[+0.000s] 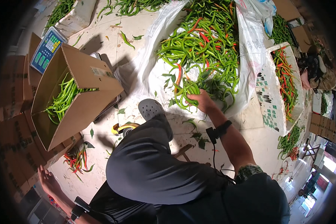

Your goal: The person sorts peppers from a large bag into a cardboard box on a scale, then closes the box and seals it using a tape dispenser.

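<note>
My right hand (pixel 203 101) grips a bunch of long green chili peppers (pixel 189 89) at the near edge of a large white woven plastic sack (pixel 137 75). Inside the sack lies a heap of green peppers (pixel 210 53), mixed with some red ones and loose leaves. At the lower left, my left hand (pixel 47 180) is held out beside stacked cartons, its fingers apart and nothing in it. An open cardboard box (pixel 92 89) stands to the left with green peppers (pixel 63 98) inside it. Behind the box is the keypad display of a digital scale (pixel 46 50).
A foam box (pixel 274 103) of red and green peppers stands to the right. Another foam box (pixel 78 18) is at the upper left. Red and green peppers (pixel 78 159) lie on the floor near the cartons (pixel 16 140). A yellow tape dispenser (pixel 124 128) sits by my leg.
</note>
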Demonstrator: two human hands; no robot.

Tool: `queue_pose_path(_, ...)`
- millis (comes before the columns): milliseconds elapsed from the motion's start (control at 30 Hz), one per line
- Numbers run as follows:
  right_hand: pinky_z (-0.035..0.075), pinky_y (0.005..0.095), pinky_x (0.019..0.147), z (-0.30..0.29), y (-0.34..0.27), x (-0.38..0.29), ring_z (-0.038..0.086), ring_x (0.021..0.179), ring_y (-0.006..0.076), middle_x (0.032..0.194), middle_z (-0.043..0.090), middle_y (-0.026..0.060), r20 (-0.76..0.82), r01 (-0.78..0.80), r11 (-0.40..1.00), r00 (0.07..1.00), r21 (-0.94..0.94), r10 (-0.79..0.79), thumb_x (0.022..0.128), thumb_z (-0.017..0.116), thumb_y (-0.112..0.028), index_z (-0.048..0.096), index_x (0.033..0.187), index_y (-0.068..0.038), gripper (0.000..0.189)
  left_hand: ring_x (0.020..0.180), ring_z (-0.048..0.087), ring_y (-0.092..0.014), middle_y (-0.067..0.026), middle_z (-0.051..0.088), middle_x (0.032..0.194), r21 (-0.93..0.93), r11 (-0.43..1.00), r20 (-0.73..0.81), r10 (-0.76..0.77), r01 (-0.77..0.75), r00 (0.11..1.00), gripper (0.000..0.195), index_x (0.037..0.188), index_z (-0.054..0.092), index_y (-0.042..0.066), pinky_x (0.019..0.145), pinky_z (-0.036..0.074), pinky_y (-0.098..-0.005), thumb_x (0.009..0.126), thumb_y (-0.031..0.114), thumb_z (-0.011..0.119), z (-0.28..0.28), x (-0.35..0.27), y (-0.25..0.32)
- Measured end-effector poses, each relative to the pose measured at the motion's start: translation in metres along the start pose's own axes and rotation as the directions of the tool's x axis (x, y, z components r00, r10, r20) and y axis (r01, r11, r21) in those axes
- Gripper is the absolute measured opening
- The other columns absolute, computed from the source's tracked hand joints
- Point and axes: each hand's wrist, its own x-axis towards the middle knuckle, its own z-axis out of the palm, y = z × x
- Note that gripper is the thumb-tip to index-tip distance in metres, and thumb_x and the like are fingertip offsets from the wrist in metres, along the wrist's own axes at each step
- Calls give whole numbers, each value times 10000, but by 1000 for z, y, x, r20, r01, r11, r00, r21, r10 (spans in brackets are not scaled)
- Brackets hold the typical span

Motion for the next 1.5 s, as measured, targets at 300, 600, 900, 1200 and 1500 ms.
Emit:
queue_pose_path(300, 482, 276, 756, 18, -25, -5, 594, 805, 118, 900, 625, 26, 91, 102, 977, 992, -186, -86, 869, 592, -93, 607, 1047, 4, 203, 856, 514, -103, -109, 495, 1382, 10, 1000, -18, 5, -5, 1000, 439, 1366, 466, 19, 748, 433, -227, 973, 194, 552, 0, -6, 3)
queue_pose_path(600, 451, 265, 713, 29, -34, -8, 554, 793, 92, 868, 611, 7, 203, 264, 857, 960, -444, -190, 839, 616, -99, 601, 1000, -11, 184, 839, 494, -94, -123, 472, 1424, 46, 997, -31, 56, -54, 998, 463, 1408, 408, -2, 739, 421, -226, 984, 149, 515, -11, -6, 3)
queue_pose_path(900, 455, 276, 690, 5, 9, 6, 555, 747, 102, 837, 628, 13, -98, -94, 552, 995, -828, 21, 799, 643, -63, 628, 1030, -9, 237, 873, 585, -103, -103, 532, 1377, 69, 994, 49, 77, -80, 996, 438, 1398, 439, 27, 744, 475, -220, 989, 165, 512, -21, -6, 2)
queue_pose_path(1200, 468, 282, 692, 6, 11, -14, 570, 769, 115, 870, 591, 11, -39, -44, 992, 998, -114, 40, 799, 656, -78, 616, 993, -31, 204, 891, 505, -111, -105, 516, 1387, 61, 996, -18, 65, -64, 998, 489, 1412, 421, 21, 802, 413, -232, 964, 169, 552, -25, -17, 10)
queue_pose_path(1500, 470, 309, 588, -20, 16, -5, 587, 683, 144, 849, 608, 41, -307, 16, 998, 952, 59, 3, 769, 654, -58, 608, 974, -32, 212, 903, 518, -106, -103, 523, 1382, 55, 996, 17, 71, -72, 997, 454, 1390, 457, 26, 793, 424, -231, 973, 185, 542, -34, -10, 9)
